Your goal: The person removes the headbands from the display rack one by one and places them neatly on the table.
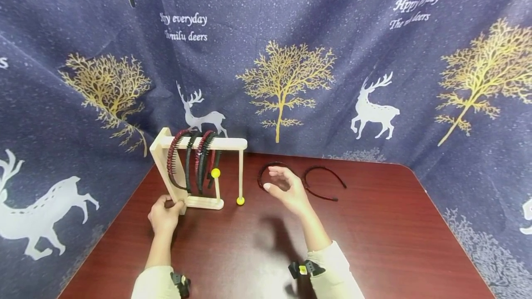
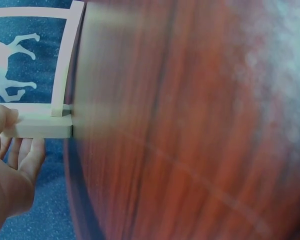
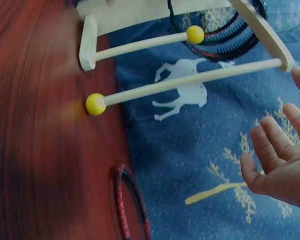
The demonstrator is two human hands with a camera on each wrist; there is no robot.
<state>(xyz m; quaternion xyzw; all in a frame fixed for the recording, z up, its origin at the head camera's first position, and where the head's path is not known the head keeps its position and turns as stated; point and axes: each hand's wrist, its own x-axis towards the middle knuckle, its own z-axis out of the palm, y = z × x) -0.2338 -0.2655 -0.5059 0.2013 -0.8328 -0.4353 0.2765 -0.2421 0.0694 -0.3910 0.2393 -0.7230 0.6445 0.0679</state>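
A pale wooden stand point(image 1: 226, 144) stands at the left of the table, with several red and black toothed headbands point(image 1: 201, 160) hanging from its top bar. My left hand point(image 1: 163, 218) grips the stand low at its back edge; the left wrist view shows thumb above and fingers beneath the wood point(image 2: 45, 127). Raised over the table, my right hand point(image 1: 291, 193) holds nothing, its fingers spread and slightly bent. Behind it lies one dark headband point(image 1: 260, 176), partly covered by the hand in the head view. Another headband point(image 1: 325, 168) lies just right of that one.
From the stand's top bar a thin rod hangs down to a yellow ball point(image 1: 240, 201). A second yellow ball point(image 1: 215, 173) tops a short rod on the lower arm. A blue cloth point(image 1: 257, 105) with deer and trees hangs behind the reddish-brown table point(image 1: 374, 234).
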